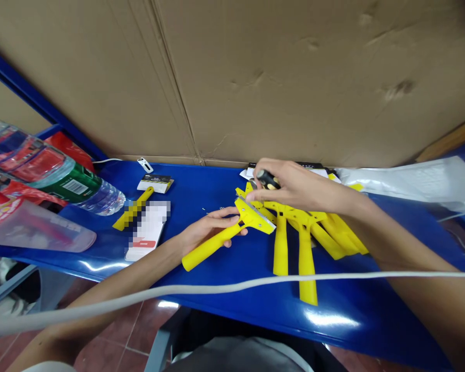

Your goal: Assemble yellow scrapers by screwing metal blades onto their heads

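Observation:
My left hand is closed around the neck of a yellow scraper, whose wide head with a metal strip points up and to the right. Closed on a short screwdriver with a black and pale yellow handle, my right hand is just above that head. The screwdriver's tip is hidden, so I cannot tell if it touches a screw. Several more yellow scrapers lie in a pile to the right, partly under my right forearm. Tiny screws appear on the blue table behind my left hand.
On the left of the blue table stand a water bottle and a clear plastic cup. Another yellow handle lies beside a white box. A white cable crosses in front. Cardboard walls the back; plastic wrap lies right.

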Action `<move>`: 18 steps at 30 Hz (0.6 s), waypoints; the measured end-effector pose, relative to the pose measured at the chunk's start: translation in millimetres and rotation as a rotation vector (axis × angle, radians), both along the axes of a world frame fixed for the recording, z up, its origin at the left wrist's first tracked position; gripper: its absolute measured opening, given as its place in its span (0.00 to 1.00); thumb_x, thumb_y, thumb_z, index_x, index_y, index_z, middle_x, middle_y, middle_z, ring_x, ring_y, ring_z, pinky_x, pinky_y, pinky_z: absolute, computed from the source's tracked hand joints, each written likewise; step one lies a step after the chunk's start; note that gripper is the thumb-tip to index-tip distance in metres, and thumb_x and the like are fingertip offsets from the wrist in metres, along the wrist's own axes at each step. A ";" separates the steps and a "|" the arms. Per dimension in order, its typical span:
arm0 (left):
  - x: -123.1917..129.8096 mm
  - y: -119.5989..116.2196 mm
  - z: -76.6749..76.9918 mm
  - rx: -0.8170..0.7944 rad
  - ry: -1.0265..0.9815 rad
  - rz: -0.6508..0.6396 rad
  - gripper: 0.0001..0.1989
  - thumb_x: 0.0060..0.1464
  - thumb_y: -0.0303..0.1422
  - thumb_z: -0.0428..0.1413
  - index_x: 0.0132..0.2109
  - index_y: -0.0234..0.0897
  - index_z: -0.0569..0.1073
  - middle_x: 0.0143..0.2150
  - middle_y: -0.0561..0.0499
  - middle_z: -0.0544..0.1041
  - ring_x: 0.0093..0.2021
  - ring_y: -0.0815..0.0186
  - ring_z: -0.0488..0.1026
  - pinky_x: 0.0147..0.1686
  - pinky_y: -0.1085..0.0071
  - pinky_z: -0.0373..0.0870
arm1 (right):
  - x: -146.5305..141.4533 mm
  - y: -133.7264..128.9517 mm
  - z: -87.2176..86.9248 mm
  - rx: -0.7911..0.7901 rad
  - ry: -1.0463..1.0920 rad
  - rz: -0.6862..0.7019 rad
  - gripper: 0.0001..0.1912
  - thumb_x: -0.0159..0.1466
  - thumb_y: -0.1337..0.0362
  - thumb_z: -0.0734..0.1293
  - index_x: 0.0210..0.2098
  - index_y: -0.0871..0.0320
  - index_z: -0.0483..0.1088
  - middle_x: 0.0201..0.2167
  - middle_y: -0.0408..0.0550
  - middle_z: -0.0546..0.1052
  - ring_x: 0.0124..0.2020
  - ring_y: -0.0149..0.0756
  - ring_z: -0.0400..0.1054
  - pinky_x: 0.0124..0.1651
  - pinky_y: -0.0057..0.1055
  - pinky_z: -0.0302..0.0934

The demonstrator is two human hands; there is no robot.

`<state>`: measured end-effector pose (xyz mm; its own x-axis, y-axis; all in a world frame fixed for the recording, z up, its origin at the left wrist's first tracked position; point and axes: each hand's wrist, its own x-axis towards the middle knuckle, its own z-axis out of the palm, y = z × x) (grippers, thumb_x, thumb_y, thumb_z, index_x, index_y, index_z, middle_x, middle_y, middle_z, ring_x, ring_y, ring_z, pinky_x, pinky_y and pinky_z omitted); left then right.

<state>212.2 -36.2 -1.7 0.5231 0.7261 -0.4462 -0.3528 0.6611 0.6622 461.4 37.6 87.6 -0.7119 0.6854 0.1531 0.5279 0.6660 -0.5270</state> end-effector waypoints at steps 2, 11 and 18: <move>0.7 1.1 -0.2 -0.026 -0.015 0.032 0.18 0.61 0.24 0.67 0.57 0.34 0.79 0.49 0.42 0.82 0.44 0.60 0.86 0.23 0.80 0.74 | 6.0 -5.7 8.8 0.051 0.080 -0.052 0.19 0.74 0.43 0.66 0.46 0.53 0.69 0.39 0.47 0.75 0.36 0.41 0.67 0.40 0.39 0.59; 4.6 1.0 0.5 -0.067 0.023 0.091 0.18 0.60 0.23 0.67 0.56 0.33 0.79 0.55 0.38 0.82 0.43 0.60 0.86 0.22 0.80 0.75 | 13.1 -27.6 37.9 0.062 0.684 0.065 0.12 0.75 0.61 0.70 0.54 0.48 0.64 0.47 0.47 0.74 0.43 0.41 0.78 0.44 0.42 0.75; 3.2 0.7 -0.7 -0.053 0.035 0.104 0.17 0.60 0.23 0.67 0.56 0.33 0.79 0.54 0.39 0.82 0.42 0.61 0.86 0.22 0.79 0.75 | -4.8 -29.6 28.0 0.029 0.938 0.105 0.17 0.72 0.64 0.73 0.55 0.50 0.64 0.44 0.45 0.76 0.41 0.40 0.80 0.45 0.43 0.78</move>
<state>215.4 -35.5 -2.5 0.4301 0.7505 -0.5017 -0.3986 0.6565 0.6404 456.7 8.0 115.7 -0.3473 0.6116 0.7109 -0.1667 0.7057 -0.6886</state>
